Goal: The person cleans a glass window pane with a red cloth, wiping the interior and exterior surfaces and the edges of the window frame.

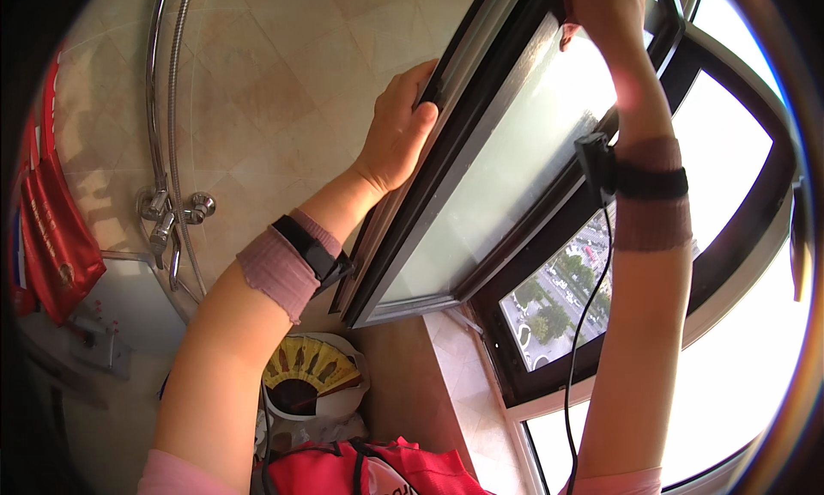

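Observation:
An open window sash [468, 100] with a dark frame stands tilted across the middle of the view. My left hand [397, 130] is closed round its left edge, thumb on the near side. At the upper end of the sash, my right hand [608, 10] is against or close to the pale glass pane [498, 169]. A fingertip shows near the glass, but the other fingers are hidden or cut off by the top of the picture. Whether that hand holds anything cannot be made out. The glass shows bright glare and streaky marks near this hand.
A dark fixed window frame [506, 370] surrounds the opening, with trees and a street far below. A tiled sill [455, 366] runs under it. On the left are a chrome shower mixer [163, 207] with hose and a red bag [60, 237]. A yellow folding fan [311, 366] lies low down.

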A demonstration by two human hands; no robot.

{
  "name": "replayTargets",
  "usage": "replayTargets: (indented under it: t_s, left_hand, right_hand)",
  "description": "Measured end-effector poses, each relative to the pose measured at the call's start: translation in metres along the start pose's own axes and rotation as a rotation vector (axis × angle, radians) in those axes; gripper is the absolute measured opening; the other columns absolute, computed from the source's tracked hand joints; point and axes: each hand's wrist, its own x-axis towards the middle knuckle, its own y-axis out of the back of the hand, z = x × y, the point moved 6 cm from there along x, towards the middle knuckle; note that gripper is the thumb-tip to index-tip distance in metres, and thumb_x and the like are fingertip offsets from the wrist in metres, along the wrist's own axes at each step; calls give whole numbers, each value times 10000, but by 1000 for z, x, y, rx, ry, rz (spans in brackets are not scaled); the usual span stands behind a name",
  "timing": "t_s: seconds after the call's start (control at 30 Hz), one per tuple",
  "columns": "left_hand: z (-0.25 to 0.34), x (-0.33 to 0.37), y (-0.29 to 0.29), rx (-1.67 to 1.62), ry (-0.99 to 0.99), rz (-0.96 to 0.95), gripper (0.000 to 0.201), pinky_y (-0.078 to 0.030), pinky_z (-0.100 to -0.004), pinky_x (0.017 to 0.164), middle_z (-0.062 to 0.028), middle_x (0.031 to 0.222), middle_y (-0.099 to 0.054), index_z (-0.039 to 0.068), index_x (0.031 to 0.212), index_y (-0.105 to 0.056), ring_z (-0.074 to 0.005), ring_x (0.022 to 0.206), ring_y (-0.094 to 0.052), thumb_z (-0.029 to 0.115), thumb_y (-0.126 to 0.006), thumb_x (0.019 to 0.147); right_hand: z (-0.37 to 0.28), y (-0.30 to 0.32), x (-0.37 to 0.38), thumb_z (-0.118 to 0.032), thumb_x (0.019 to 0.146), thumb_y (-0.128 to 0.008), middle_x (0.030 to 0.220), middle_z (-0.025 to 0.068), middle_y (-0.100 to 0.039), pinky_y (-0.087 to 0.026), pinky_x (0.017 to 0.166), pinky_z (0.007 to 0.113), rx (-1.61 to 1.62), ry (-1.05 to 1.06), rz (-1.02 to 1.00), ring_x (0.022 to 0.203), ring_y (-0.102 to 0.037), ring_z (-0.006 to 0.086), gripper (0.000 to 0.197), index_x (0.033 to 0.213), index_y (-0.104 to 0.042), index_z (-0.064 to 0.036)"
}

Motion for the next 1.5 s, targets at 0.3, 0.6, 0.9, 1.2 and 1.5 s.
replayTargets:
  t_s: [0.3, 0.6, 0.9, 1.2, 1.5]
  left_hand:
    - [-6, 1, -24, -658, 460, -174, 809, -301, -350, 1171, -101, 1387, -547, 39, 1471, -432, -202, 1336, -460, 690, -352, 997]
    - [-6, 7, -23, -508, 525, -347, 982, -282, -380, 1153, -83, 1352, -567, 23, 1484, -424, -201, 1297, -467, 805, -182, 941]
    - [-1, 4, -26, -398, 549, -344, 885, -251, -391, 1160, -39, 1299, -569, 41, 1495, -410, -201, 1307, -428, 747, -312, 972]
    - [-8, 4, -23, -307, 532, -302, 796, -234, -402, 1186, -59, 1423, -517, 90, 1494, -422, -216, 1384, -389, 702, -355, 989]
    - [-3, 8, -18, -206, 398, -241, 801, -253, -380, 1182, -140, 1468, -466, 38, 1465, -403, -255, 1398, -388, 674, -409, 977]
  right_hand:
    - [-81, 16, -145, -190, 845, -744, 1398, 229, -442, -349, 1095, 508, 15, -69, -15, 1305, -415, 406, 312, 1156, -719, -192]
    - [-160, 32, -273, -75, 758, -794, 1450, 231, -394, -307, 1147, 595, 211, -353, -142, 1371, -343, 497, 363, 1106, -722, -142]
    - [-250, 31, -388, -66, 713, -776, 1413, 139, -416, -409, 1092, 536, 177, -490, -243, 1328, -402, 453, 370, 1008, -775, -290]
    - [-331, 41, -490, -66, 728, -759, 1424, 139, -365, -416, 1099, 546, 231, -532, -450, 1355, -359, 428, 358, 1022, -774, -269]
    - [-338, 57, -495, -32, 730, -702, 1366, 166, -465, -423, 1077, 506, 389, -622, -665, 1284, -434, 420, 367, 1036, -765, -225]
